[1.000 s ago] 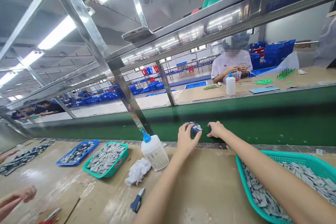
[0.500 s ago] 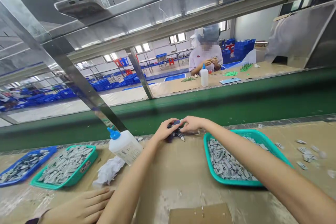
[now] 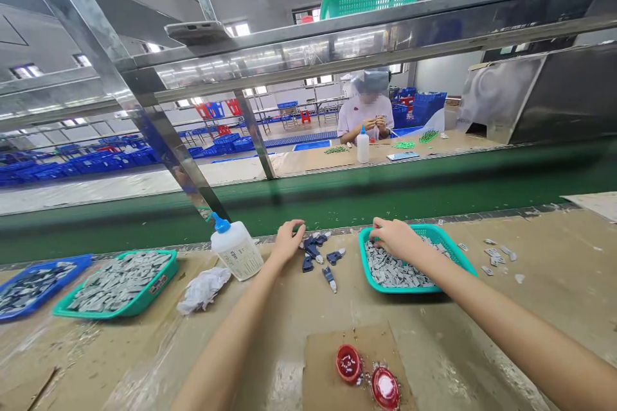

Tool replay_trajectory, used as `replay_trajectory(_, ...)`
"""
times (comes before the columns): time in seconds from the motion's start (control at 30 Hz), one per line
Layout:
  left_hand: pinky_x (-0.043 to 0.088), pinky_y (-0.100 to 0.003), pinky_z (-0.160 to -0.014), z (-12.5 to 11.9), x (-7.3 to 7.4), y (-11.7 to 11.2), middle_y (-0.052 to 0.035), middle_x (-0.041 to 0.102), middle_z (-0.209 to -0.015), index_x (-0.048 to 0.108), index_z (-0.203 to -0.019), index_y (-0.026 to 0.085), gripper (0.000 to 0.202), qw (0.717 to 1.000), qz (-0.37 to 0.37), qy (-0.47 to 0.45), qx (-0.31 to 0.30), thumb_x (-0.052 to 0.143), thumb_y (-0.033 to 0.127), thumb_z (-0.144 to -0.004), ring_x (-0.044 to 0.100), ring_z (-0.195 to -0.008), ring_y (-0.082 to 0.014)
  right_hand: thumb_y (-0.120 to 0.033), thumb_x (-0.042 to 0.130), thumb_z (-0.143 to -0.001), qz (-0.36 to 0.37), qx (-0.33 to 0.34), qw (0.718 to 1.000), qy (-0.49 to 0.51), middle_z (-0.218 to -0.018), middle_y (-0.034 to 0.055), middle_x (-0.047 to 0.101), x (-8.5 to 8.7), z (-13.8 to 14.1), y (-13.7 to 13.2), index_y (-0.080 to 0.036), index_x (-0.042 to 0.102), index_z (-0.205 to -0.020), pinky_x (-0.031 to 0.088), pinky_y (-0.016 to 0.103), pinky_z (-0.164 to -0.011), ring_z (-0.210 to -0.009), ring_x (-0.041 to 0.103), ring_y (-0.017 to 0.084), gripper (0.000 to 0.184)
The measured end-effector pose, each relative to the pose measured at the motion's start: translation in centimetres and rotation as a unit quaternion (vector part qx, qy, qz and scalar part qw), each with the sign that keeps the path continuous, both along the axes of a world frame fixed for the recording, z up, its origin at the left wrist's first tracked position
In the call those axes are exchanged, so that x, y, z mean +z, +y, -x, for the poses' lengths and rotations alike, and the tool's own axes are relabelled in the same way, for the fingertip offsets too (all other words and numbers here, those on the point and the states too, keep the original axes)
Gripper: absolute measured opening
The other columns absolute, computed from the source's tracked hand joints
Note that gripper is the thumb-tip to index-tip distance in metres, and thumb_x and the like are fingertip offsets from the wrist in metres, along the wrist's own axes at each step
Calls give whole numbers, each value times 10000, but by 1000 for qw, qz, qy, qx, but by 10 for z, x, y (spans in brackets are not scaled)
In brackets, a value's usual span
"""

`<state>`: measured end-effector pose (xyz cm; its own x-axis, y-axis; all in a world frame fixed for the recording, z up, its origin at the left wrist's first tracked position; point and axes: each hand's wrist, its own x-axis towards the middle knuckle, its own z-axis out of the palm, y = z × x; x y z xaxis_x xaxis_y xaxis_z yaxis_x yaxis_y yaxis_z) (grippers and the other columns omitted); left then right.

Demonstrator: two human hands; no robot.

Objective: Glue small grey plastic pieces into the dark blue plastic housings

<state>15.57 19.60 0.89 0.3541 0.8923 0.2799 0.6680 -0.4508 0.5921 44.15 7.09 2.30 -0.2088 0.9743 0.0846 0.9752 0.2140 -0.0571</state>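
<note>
- The left hand is half open, with its fingers a bit curled. It holds nothing and sits just beside the small dark blue plastic parts, which lie loose on the table.
- The right hand reaches over the teal basket and dips its fingers toward the grey pieces inside. You cannot tell if it has hold of one.
- Two round red lids lie on a brown cardboard sheet, near the bottom of the picture.
- A glue bottle with a blue tip stands left of the left hand, and a white crumpled tissue lies near it.
- A teal tray of grey pieces sits at the left, beside a blue tray.
- Past the green belt, a co-worker sits far away, holding something small.
</note>
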Motion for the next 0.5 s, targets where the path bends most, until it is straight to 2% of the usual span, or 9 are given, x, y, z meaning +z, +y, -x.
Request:
replay_trajectory(0.13,435,-385,-939,-5,0,-13,-81,680,-1112,674,-1048,195,367,996,35,28,-72,500,463,-868,593,-1063,-250,-46,463,-890,4,-26,999,-45,-1096,173,626,-6,19,-8,-145,694,-963,414,381,-855,-1060,588,302,262)
replay_trajectory(0.23,454,-366,-881,-11,1,-24,-68,713,-1013,705,-969,201,324,991,54,41,-113,602,448,-786,623,-973,-270,-14,450,-883,28,-56,996,-58,-1085,177,633,-10,20,-13,-130,667,-1013,443,356,-801,-1037,605,292,278)
replay_trajectory(0.3,446,-392,-879,-14,0,-31,-78,712,-977,702,-926,182,278,989,67,40,-128,637,400,-768,623,-941,-260,-48,466,-900,53,-82,993,-59,-1033,169,641,-12,15,-17,-121,658,-997,465,332,-749,-968,632,270,227)
replay_trajectory(0.4,435,-417,-885,-14,-1,-42,-69,708,-913,696,-854,175,208,984,97,17,-149,673,352,-746,623,-904,-243,-186,517,-938,99,-112,987,-55,-1007,114,648,-13,3,-22,-117,639,-1005,505,341,-751,-899,641,214,155)
replay_trajectory(0.5,429,-402,-894,-11,-1,-58,-60,713,-871,713,-795,191,168,978,128,-36,-162,717,325,-693,624,-911,-272,-303,575,-923,146,-130,980,-45,-1078,74,638,-11,-5,-28,-141,613,-1091,531,373,-793,-913,633,186,237)
